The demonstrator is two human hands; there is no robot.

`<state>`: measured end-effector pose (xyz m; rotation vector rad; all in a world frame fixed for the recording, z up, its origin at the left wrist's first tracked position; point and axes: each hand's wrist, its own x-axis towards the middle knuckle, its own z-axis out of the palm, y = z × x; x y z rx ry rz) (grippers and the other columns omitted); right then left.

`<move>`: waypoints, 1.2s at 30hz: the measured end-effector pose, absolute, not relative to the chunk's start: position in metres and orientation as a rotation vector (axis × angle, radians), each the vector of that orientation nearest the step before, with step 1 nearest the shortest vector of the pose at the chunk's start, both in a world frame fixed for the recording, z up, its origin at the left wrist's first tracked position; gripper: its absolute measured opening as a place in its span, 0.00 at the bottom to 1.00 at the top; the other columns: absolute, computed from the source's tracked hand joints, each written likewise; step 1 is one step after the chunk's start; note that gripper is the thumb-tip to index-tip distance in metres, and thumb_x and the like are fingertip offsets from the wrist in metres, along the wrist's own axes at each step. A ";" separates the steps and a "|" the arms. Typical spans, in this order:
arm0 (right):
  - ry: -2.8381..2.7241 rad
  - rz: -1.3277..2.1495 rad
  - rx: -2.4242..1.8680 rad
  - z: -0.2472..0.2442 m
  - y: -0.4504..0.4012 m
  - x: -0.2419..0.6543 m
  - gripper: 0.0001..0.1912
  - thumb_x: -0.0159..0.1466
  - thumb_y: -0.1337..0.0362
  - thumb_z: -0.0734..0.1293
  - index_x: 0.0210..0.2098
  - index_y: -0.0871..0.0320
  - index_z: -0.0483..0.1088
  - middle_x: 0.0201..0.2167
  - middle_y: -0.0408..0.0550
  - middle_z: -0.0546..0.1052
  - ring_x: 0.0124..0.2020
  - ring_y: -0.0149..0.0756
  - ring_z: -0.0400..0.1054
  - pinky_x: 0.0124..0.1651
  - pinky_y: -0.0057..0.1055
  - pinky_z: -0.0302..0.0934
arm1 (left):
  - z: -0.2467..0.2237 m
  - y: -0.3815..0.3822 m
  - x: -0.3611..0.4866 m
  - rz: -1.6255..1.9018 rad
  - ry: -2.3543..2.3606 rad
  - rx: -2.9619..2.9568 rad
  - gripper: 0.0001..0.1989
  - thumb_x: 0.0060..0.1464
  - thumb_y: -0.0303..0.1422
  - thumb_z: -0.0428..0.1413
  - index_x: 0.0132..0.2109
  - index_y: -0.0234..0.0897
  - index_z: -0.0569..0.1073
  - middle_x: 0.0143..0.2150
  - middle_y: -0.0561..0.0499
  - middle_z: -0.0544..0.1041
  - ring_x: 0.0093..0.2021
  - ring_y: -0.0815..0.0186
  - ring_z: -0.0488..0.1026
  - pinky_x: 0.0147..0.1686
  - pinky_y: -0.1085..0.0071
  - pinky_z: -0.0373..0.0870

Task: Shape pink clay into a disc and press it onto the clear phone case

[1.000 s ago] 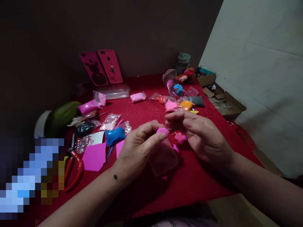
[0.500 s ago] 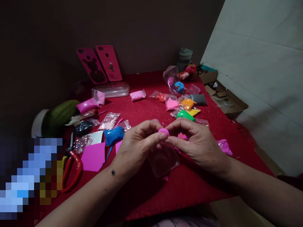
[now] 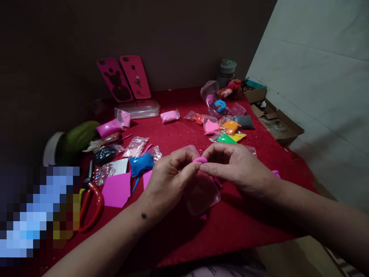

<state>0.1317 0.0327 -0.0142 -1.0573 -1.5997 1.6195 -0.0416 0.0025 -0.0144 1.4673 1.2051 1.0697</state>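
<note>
Between the fingertips of both hands is a small flattened piece of pink modelling clay (image 3: 200,159). My left hand (image 3: 173,175) pinches it from the left with thumb and fingers. From the right, my right hand (image 3: 238,169) grips its other edge, thumb and forefinger closed on it. Under the hands a clear phone case (image 3: 203,196) lies on the red cloth (image 3: 173,234), partly hidden by them. Near my left wrist are a blue clay packet (image 3: 141,164) and a cut pink sheet (image 3: 117,190).
Red-handled scissors (image 3: 91,204) lie at the left. Several clay packets, one green (image 3: 226,139) and one orange (image 3: 230,126), sit beyond my right hand. Two decorated pink phone cases (image 3: 135,79) lean on the back wall. Cardboard boxes (image 3: 284,125) stand off the right edge.
The pink clay now shows more edge-on between my fingers, and my right hand has turned slightly, its thumb straighter. The whole view has shifted a little.
</note>
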 end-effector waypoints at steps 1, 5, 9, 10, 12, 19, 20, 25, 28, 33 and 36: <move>-1.593 1.612 -1.061 -0.014 0.035 0.132 0.12 0.57 0.58 0.73 0.32 0.61 0.71 0.24 0.40 0.71 0.23 0.25 0.62 0.25 0.23 0.56 | -0.014 0.003 -0.043 1.068 1.201 1.464 0.07 0.55 0.32 0.59 0.30 0.36 0.75 0.29 0.55 0.74 0.30 0.72 0.68 0.31 0.76 0.65; -1.608 1.535 -1.047 -0.018 0.042 0.133 0.13 0.58 0.56 0.73 0.30 0.62 0.72 0.23 0.42 0.72 0.22 0.25 0.63 0.24 0.23 0.55 | -0.010 0.004 -0.047 0.903 1.146 1.297 0.05 0.55 0.33 0.59 0.35 0.35 0.76 0.32 0.53 0.77 0.32 0.70 0.73 0.34 0.75 0.68; -1.589 1.478 -1.024 -0.023 0.042 0.132 0.12 0.58 0.58 0.73 0.31 0.61 0.72 0.25 0.42 0.73 0.25 0.26 0.65 0.28 0.23 0.59 | -0.013 0.004 -0.045 0.947 1.111 1.147 0.11 0.51 0.32 0.62 0.42 0.36 0.74 0.35 0.53 0.78 0.35 0.70 0.75 0.35 0.75 0.70; -1.582 1.469 -1.013 -0.024 0.041 0.131 0.11 0.58 0.59 0.73 0.30 0.61 0.72 0.26 0.42 0.73 0.27 0.26 0.65 0.30 0.23 0.60 | -0.014 0.004 -0.044 0.987 1.120 1.136 0.12 0.50 0.33 0.63 0.42 0.35 0.73 0.35 0.53 0.78 0.34 0.70 0.75 0.34 0.76 0.70; -1.549 1.476 -0.992 -0.026 0.040 0.128 0.09 0.58 0.62 0.73 0.32 0.61 0.72 0.29 0.43 0.74 0.30 0.27 0.67 0.33 0.23 0.62 | -0.018 0.003 -0.042 1.048 1.134 1.138 0.13 0.49 0.33 0.64 0.41 0.35 0.73 0.35 0.53 0.78 0.34 0.71 0.74 0.34 0.77 0.70; -1.575 1.554 -0.946 -0.025 0.036 0.125 0.08 0.61 0.62 0.71 0.35 0.61 0.75 0.33 0.45 0.77 0.34 0.28 0.69 0.38 0.24 0.63 | -0.018 0.003 -0.044 1.021 1.168 1.236 0.16 0.52 0.32 0.62 0.47 0.37 0.69 0.38 0.52 0.78 0.38 0.68 0.75 0.37 0.72 0.71; -1.596 1.520 -0.968 -0.025 0.036 0.126 0.08 0.61 0.61 0.70 0.34 0.62 0.75 0.32 0.44 0.76 0.33 0.27 0.68 0.36 0.23 0.62 | -0.016 0.003 -0.045 0.993 1.168 1.261 0.17 0.52 0.32 0.62 0.48 0.37 0.68 0.39 0.51 0.78 0.39 0.66 0.75 0.38 0.70 0.72; -1.689 1.418 -1.031 -0.027 0.036 0.127 0.07 0.62 0.62 0.69 0.33 0.61 0.75 0.30 0.43 0.76 0.32 0.28 0.68 0.36 0.24 0.61 | -0.011 0.004 -0.047 0.992 1.239 1.330 0.09 0.52 0.33 0.63 0.40 0.36 0.74 0.35 0.54 0.76 0.35 0.70 0.72 0.35 0.75 0.70; -1.711 1.416 -1.019 -0.028 0.035 0.127 0.08 0.63 0.62 0.68 0.35 0.61 0.74 0.32 0.44 0.77 0.34 0.29 0.69 0.38 0.26 0.62 | -0.010 0.005 -0.045 1.014 1.210 1.293 0.05 0.53 0.31 0.61 0.32 0.34 0.74 0.28 0.57 0.73 0.29 0.74 0.67 0.30 0.79 0.66; -1.628 1.588 -0.978 -0.024 0.034 0.127 0.11 0.64 0.59 0.66 0.38 0.62 0.74 0.32 0.45 0.75 0.31 0.28 0.66 0.34 0.26 0.62 | -0.014 0.006 -0.042 1.063 1.222 1.218 0.05 0.55 0.31 0.60 0.32 0.35 0.73 0.28 0.58 0.73 0.28 0.76 0.67 0.28 0.81 0.65; -1.601 1.673 -1.076 -0.024 0.035 0.127 0.10 0.61 0.60 0.67 0.34 0.63 0.73 0.28 0.45 0.73 0.27 0.27 0.64 0.30 0.25 0.59 | -0.016 0.005 -0.041 1.123 1.221 1.218 0.02 0.54 0.29 0.60 0.35 0.36 0.73 0.31 0.58 0.75 0.31 0.75 0.70 0.32 0.81 0.67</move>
